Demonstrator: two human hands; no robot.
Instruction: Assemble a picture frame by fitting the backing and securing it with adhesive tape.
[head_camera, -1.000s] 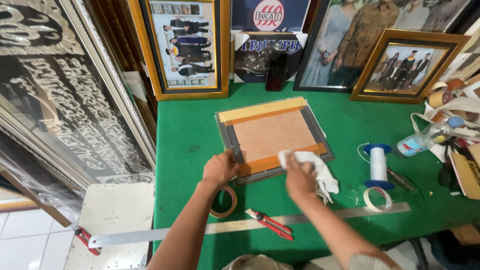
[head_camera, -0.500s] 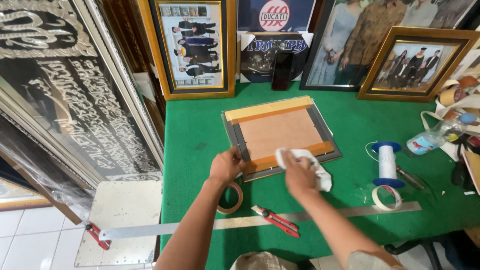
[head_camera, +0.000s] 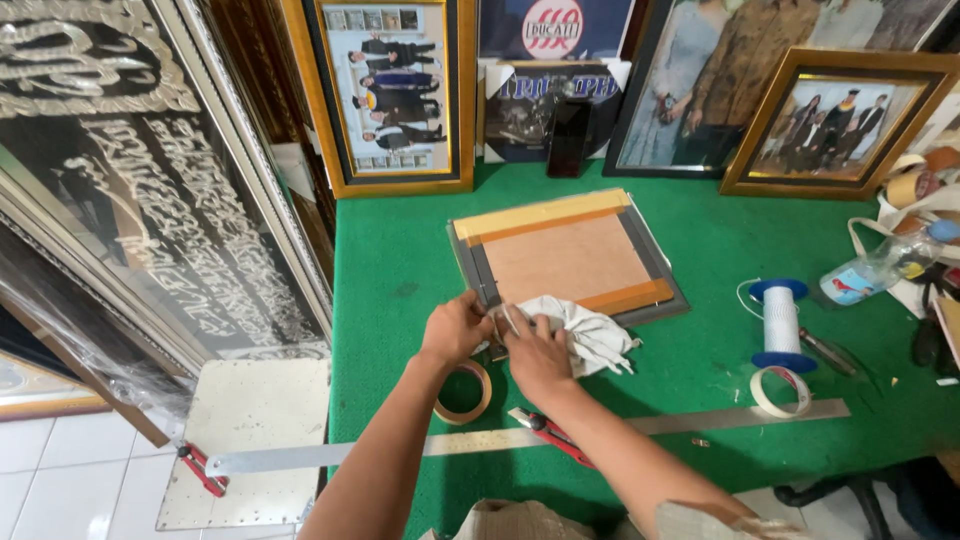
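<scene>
Now left hand (head_camera: 455, 328) pins near-left corner of frame (head_camera: 565, 258) on green table (head_camera: 400, 250); right hand (head_camera: 537, 355) grips white cloth (head_camera: 585, 330) there. Best keep frame steady, wipe corner with short, light strokes, clear of tape roll (head_camera: 463, 392).

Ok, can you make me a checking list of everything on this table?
Surface: green table, felt-like top.
Job's things: face-down picture frame, taped backing; white cloth at its near corner.
Clutter: tape roll, red cutter, steel ruler, string spool, plastic bottle.
Grippers: left hand at the frame corner; right hand on the cloth.
Cables: nothing seen.
Surroundings: framed photos leaning behind.
</scene>
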